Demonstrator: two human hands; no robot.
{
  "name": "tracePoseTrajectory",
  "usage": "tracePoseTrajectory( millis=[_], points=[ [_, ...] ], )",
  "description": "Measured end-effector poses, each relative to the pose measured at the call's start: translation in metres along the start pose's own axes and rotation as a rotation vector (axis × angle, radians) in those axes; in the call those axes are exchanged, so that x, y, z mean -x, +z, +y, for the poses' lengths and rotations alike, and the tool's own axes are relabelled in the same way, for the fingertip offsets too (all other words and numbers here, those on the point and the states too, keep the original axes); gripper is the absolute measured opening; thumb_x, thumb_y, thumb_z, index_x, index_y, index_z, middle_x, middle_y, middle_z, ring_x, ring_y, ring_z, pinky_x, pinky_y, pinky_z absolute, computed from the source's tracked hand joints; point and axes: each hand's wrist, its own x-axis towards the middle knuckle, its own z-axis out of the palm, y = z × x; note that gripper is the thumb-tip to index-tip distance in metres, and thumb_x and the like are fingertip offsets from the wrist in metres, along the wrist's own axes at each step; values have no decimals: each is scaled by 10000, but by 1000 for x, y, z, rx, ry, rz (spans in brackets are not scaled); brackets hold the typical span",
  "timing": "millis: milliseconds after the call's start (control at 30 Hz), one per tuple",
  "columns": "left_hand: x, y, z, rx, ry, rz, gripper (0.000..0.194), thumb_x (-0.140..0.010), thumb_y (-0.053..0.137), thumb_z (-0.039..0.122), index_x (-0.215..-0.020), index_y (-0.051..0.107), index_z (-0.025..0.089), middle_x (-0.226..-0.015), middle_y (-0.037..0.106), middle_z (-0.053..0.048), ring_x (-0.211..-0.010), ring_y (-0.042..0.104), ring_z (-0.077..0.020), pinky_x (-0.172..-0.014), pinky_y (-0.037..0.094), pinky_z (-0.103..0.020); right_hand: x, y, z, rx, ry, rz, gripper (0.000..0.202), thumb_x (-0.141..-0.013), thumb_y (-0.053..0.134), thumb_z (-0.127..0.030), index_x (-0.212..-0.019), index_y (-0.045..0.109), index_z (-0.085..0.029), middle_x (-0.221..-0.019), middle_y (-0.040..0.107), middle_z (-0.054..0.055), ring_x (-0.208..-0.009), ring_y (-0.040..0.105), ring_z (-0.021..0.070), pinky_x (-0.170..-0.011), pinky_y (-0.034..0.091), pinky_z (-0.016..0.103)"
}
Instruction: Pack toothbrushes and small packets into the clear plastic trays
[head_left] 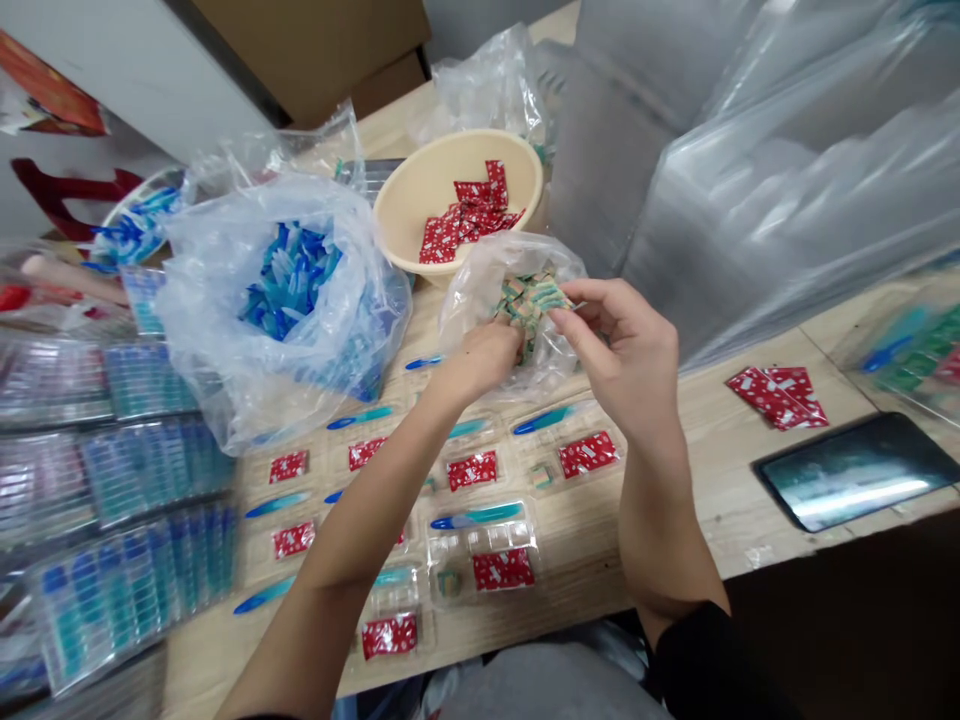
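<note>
A small clear plastic bag (472, 290) lies open in front of me, holding many small green-and-tan square pieces (517, 290). My left hand (487, 358) reaches into it, and its fingertips are hidden among the pieces. Over the bag's right side, my right hand (626, 345) pinches a striped green-and-tan piece (551, 295) between thumb and fingers. Below my hands, clear plastic trays (525, 520) lie in rows. Many hold a blue-and-teal pen-shaped piece (480, 517) and a red patterned packet (504, 570); a few show a green-and-tan square (448, 583).
Behind the bag stands a cream bowl (394, 205) with red packets. A large bag (202, 300) of blue pieces is at left, near stacked filled trays (135, 580). Tall plastic-wrapped stacks (750, 200) rise at right. A phone (855, 470) and loose red packets (780, 397) lie right.
</note>
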Motion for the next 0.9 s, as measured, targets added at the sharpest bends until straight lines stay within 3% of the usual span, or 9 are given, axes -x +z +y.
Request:
tracePoseTrajectory(
  millis=[167,300,367,500,700,900],
  points=[
    [1,2,-6,244,-28,113,173,-862,492,121,-817,654,78,-868,642,-85,-773,564,-168,-711,411,-293,0,-2,2,-52,39,-2,156,-883,578,-221,-1006,653,-163,-927,640,19,-752,583,90,-714,501,243],
    [18,-9,-4,719,-12,519,149,-872,530,184,-886,651,98,-837,656,-59,-743,592,-123,-708,465,-249,0,-6,-2,-79,64,-19,150,-876,582,-205,-995,657,-151,-938,646,21,-766,589,84,-719,494,227],
    [31,-16,0,978,35,627,165,-863,558,249,-903,644,113,-808,659,-38,-675,598,-94,-662,490,-218,0,-8,-6,-70,49,-73,152,-874,591,-206,-992,664,-144,-916,648,18,-753,587,80,-702,485,213],
    [51,-25,8,1139,117,670,163,-845,599,285,-864,643,129,-755,654,-16,-655,606,-78,-647,511,-193,2,-8,-13,-15,-41,-141,170,-874,594,-175,-1016,678,-137,-884,650,16,-747,589,77,-684,478,195],
    [62,-26,12,1042,123,725,194,-884,586,315,-909,671,143,-749,659,-14,-690,616,-85,-686,520,-204,4,-8,-17,91,-109,-139,228,-890,566,-142,-1073,696,-182,-996,668,31,-910,624,116,-826,499,247],
    [66,-25,16,1037,166,738,127,-863,605,221,-928,680,141,-851,689,-11,-734,637,-70,-695,524,-175,5,-6,-15,103,-169,-137,267,-890,573,-141,-1126,689,-193,-1009,672,30,-925,632,115,-825,504,237]
  ],
)
